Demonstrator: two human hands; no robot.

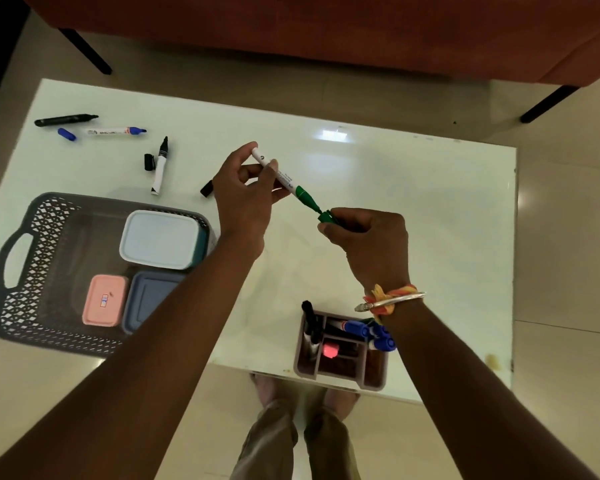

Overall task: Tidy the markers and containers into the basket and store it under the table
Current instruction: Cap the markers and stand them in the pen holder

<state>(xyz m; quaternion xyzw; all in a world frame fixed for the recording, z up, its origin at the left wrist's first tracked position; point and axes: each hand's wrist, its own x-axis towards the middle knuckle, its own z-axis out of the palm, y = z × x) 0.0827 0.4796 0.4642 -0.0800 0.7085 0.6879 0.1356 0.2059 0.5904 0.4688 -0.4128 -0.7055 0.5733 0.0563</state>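
The white tabletop [413,209] fills most of the view. At its near left the grey basket [21,282] hangs partly over the edge. In the basket lie three closed containers: the white-lidded box [160,239] on the far side, and the grey-blue box [149,296] and the small pink box [104,299] on the near side. At the near edge, to the right, the brown desk organiser [340,370] stands with some capped markers in it. Above the middle of the tabletop, the left hand [243,202] has its grip closed around the white barrel of the green marker [284,178]. The right hand [371,244] pinches the green cap [328,217] between curled fingers. The long axis of the marker runs from far left to near right, and its green tip points directly at the cap. The cap is just beside the tip, on its near-right side. I cannot tell if the tip is already inside the cap. I judge that the coming move is a short push along this same axis, so the cap must stay in line with the barrel. On the far left there are more open markers: the black marker [65,119], the blue marker [115,131] and the black-tipped marker [160,168]. The loose blue cap [66,134] and the black cap [148,161] lie near them.
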